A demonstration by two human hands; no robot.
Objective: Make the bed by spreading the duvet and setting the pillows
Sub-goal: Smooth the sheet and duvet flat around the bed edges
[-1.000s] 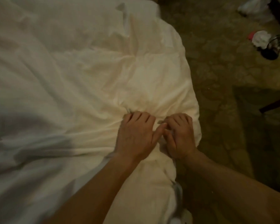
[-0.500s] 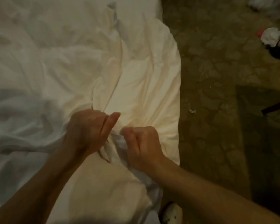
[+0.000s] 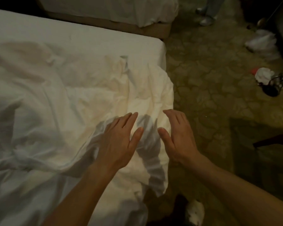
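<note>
A crumpled white duvet point(image 3: 59, 115) lies across the bed, bunched at the bed's right edge. Bare white mattress sheet point(image 3: 72, 35) shows beyond it toward the far corner. My left hand point(image 3: 119, 139) hovers flat over the rumpled duvet, fingers spread, holding nothing. My right hand point(image 3: 178, 132) is beside it, palm turned inward, fingers straight, over the duvet's right edge and also empty. No pillows are in view.
A second bed point(image 3: 121, 12) stands at the top. Patterned carpet point(image 3: 211, 103) fills the right side, with white bags point(image 3: 261, 43), a crumpled white cloth point(image 3: 264, 75) by a dark object, and another person's feet point(image 3: 206, 20). A dark furniture leg point(image 3: 273, 139) juts in at right.
Both hands were clenched on a bunch of duvet; now they have let go and are open. The view has lifted, showing the far mattress corner and the second bed.
</note>
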